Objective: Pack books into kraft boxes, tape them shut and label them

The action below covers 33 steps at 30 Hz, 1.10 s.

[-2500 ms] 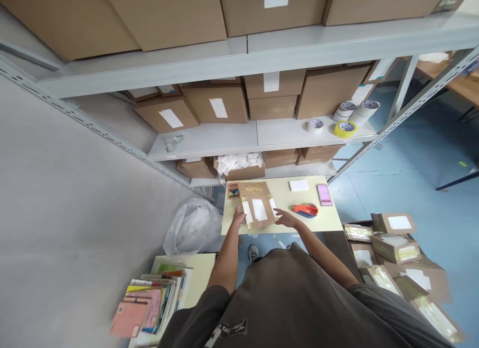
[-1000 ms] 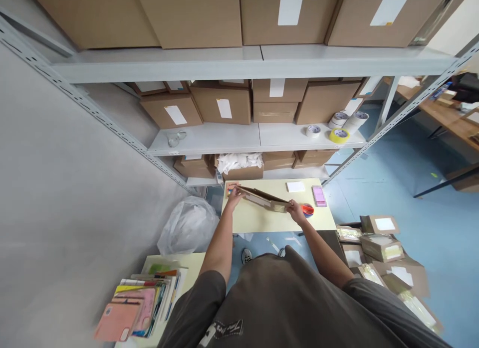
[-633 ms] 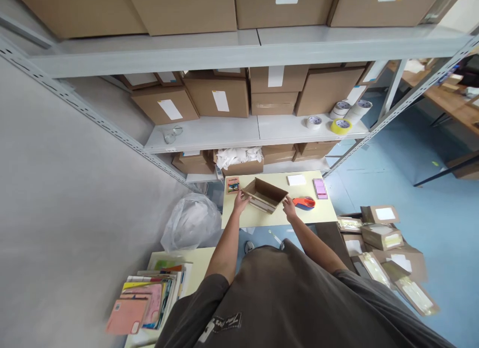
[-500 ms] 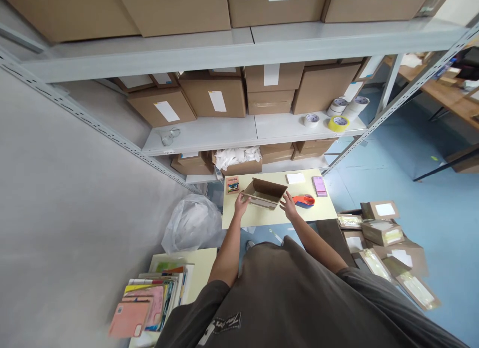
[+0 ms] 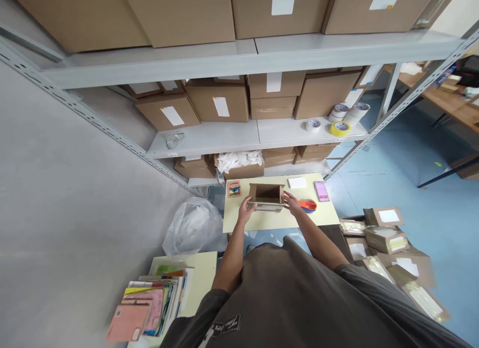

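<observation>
Between my hands is a small brown cardboard box (image 5: 266,207), its top open and its hollow inside facing me. My left hand (image 5: 246,210) grips the box's left near corner. On the opposite end, my right hand (image 5: 291,202) has its fingers around the right side. The box is over a pale yellow table (image 5: 234,221). Just right of my right hand lies an orange and blue tape dispenser (image 5: 307,205), partly covered by the hand. A small orange pack with a colourful picture (image 5: 234,188) lies at the table's left. White cards (image 5: 297,182) and a purple pack (image 5: 321,191) lie at the right.
A grey metal shelf rack (image 5: 209,143) with cardboard boxes and tape rolls (image 5: 340,128) stands behind the table. At left are a clear plastic bag (image 5: 192,226) and a stack of books (image 5: 149,303). Taped cardboard parcels (image 5: 387,238) are piled on the floor at right.
The box has turned from a slant to nearly level, and its sides now stand more squarely. Both hands have shifted with it, and my right hand now wraps further around its end.
</observation>
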{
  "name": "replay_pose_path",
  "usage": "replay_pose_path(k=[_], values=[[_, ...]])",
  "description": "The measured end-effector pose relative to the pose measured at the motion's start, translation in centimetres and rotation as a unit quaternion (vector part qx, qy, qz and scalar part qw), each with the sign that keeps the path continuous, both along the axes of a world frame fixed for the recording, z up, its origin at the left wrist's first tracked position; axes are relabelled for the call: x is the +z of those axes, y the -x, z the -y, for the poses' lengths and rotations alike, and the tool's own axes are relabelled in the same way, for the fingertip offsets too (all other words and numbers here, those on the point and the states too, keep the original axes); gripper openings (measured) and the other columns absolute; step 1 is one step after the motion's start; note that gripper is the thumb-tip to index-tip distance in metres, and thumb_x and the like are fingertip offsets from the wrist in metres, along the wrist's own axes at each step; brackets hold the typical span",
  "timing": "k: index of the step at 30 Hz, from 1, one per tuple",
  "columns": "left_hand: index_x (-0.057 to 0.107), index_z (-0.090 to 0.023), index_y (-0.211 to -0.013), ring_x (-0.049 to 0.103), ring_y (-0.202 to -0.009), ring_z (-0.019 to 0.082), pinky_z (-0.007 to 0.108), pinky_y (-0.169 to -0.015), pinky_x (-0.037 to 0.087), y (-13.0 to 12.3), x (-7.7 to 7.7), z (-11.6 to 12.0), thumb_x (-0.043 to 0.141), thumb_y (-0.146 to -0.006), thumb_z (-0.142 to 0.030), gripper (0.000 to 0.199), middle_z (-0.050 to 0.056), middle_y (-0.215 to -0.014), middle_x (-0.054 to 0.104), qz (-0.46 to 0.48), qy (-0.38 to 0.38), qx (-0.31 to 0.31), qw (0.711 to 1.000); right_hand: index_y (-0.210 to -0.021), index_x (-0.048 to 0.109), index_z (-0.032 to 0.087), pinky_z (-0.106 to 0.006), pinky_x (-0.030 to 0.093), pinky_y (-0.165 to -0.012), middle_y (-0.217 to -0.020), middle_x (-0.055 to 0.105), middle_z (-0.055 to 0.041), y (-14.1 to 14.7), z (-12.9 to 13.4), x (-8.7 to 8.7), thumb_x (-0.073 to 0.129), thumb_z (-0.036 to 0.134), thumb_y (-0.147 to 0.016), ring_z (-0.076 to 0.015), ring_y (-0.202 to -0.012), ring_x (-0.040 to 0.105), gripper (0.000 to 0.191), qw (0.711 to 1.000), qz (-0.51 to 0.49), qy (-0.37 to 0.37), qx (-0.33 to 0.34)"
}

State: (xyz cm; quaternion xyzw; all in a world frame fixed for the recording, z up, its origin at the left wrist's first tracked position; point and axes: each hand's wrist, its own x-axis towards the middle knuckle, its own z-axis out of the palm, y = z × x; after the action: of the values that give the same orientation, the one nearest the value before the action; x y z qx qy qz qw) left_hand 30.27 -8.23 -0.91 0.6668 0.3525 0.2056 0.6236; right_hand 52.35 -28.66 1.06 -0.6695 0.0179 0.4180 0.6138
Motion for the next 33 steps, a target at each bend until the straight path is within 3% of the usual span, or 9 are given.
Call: replay_pose_path(k=[6,9,13,18,23,25,27,30,33], values=[[0.073,-0.021,-0.13,0.054,-0.146,0.034,0.047,-0.12,0.048,-0.5,1.0,0.4,0.083,-0.086,-0.051,0.054,0.016,-0.154,0.061,-0.013,-0.034,0.011,0.999,-0.134,0.073,0.023,-0.038,0.061,-0.094,-0.123,0.08,-0.0121,-0.2,-1.3,-0.8,0.09,0.035,-0.071,-0.0282,-0.113,0.074,0.066,0.998,0.018,0.038,-0.052],[0.072,-0.022,-0.133,0.055,-0.145,0.031,0.043,-0.115,0.051,-0.9,1.1,1.0,0.078,-0.09,-0.051,0.053,0.016,-0.153,0.061,-0.025,-0.056,0.017,0.998,-0.135,0.074,0.024,-0.041,0.06,-0.097,-0.135,0.075,-0.0152,-0.4,-0.9,-0.5,0.082,0.047,-0.079,-0.0305,-0.119,0.073,0.061,0.998,0.011,0.037,-0.051],[0.069,-0.022,-0.136,0.056,-0.144,0.028,0.041,-0.118,0.048,-1.7,1.2,1.7,0.073,-0.095,-0.048,0.049,0.015,-0.152,0.06,-0.047,-0.095,0.034,0.994,-0.149,0.065,0.033,-0.05,0.054,-0.109,-0.15,0.067,-0.0111,0.4,1.2,0.0,0.061,0.066,-0.091,-0.0305,-0.135,0.065,0.066,0.998,0.052,-0.045,0.009],[0.069,-0.021,-0.137,0.059,-0.139,0.03,0.04,-0.12,0.045,-2.9,1.6,2.0,0.07,-0.097,-0.047,0.048,0.016,-0.146,0.063,-0.087,-0.139,0.053,0.985,-0.154,0.059,0.038,-0.055,0.045,-0.117,-0.156,0.062,-0.0086,2.4,2.7,0.4,0.072,0.062,-0.087,-0.0305,-0.146,0.054,0.073,0.992,0.08,-0.062,0.081],[0.039,-0.022,-0.167,0.064,-0.133,0.032,0.038,-0.108,0.052,-3.5,2.6,1.0,0.077,-0.091,-0.042,0.087,0.016,-0.146,0.065,-0.194,-0.143,0.063,0.969,-0.161,0.049,0.033,-0.051,0.055,-0.107,-0.156,0.057,-0.0153,2.6,1.3,-0.1,0.083,0.056,-0.077,-0.0334,-0.132,0.062,0.094,0.99,0.138,-0.022,0.02],[0.026,-0.023,-0.172,0.064,-0.135,0.034,0.038,-0.105,0.053,-3.9,3.2,-0.2,0.082,-0.087,-0.04,0.103,0.017,-0.153,0.06,-0.214,-0.156,0.039,0.963,-0.165,0.044,0.032,-0.052,0.057,-0.105,-0.156,0.055,-0.017,2.0,0.7,0.0,0.084,0.051,-0.075,-0.0333,-0.127,0.066,0.1,0.986,0.164,0.003,0.018],[0.03,-0.027,-0.172,0.062,-0.138,0.035,0.038,-0.105,0.053,-4.4,4.0,-1.7,0.084,-0.084,-0.037,0.104,0.017,-0.163,0.05,-0.216,-0.188,-0.015,0.958,-0.167,0.041,0.032,-0.053,0.057,-0.105,-0.155,0.057,-0.016,1.2,0.2,0.2,0.082,0.046,-0.075,-0.0327,-0.123,0.068,0.102,0.981,0.189,0.027,0.036],[0.053,-0.032,-0.159,0.06,-0.139,0.034,0.037,-0.109,0.051,-5.1,4.6,-3.4,0.082,-0.086,-0.032,0.079,0.012,-0.166,0.047,-0.218,-0.237,-0.112,0.94,-0.164,0.046,0.028,-0.052,0.055,-0.107,-0.15,0.063,-0.015,0.0,-0.4,0.5,0.08,0.039,-0.077,-0.034,-0.123,0.068,0.094,0.975,0.213,0.045,0.047],[0.065,-0.033,-0.149,0.062,-0.136,0.032,0.037,-0.11,0.051,-5.3,4.3,-3.6,0.077,-0.092,-0.034,0.059,0.01,-0.155,0.057,-0.231,-0.232,-0.137,0.935,-0.159,0.053,0.024,-0.05,0.053,-0.108,-0.144,0.069,-0.0149,-0.5,-0.7,0.4,0.078,0.037,-0.08,-0.0347,-0.125,0.066,0.084,0.975,0.214,0.052,0.041]])
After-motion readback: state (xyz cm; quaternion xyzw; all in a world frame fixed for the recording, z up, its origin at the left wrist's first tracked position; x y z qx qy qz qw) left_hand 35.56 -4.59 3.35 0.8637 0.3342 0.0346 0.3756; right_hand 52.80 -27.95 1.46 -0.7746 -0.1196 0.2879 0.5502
